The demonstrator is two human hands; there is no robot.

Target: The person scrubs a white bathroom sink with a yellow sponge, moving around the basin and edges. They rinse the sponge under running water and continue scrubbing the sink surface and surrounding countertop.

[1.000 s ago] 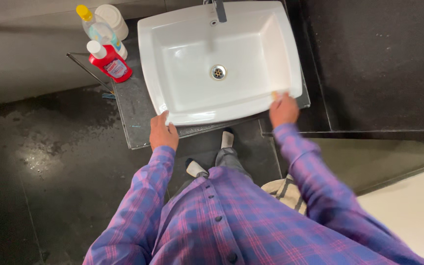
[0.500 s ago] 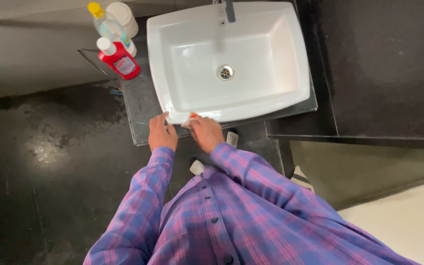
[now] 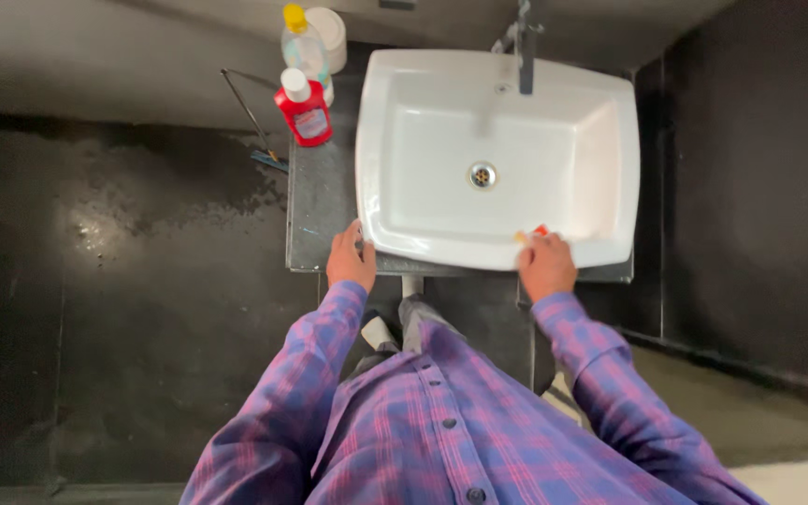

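Note:
A white rectangular sink [image 3: 373,140] sits on a dark counter [image 3: 320,210]. My left hand [image 3: 351,262] rests on the sink's front left corner with its fingers spread flat, and it holds nothing. My right hand [image 3: 546,266] presses a small yellow and orange scrub pad [image 3: 529,235] against the front rim, right of the middle. Only the pad's tip shows past my fingers. Both arms wear purple plaid sleeves.
A red bottle with a white cap [image 3: 304,113], a clear bottle with a yellow cap [image 3: 299,42] and a white container [image 3: 334,26] stand at the counter's back left. A dark faucet [image 3: 526,51] rises behind the basin. A wet dark floor lies to the left, a black wall to the right.
My right hand slid the pad along the front rim from the right corner to beside my left hand, then back to the right. My left hand stayed on its corner.

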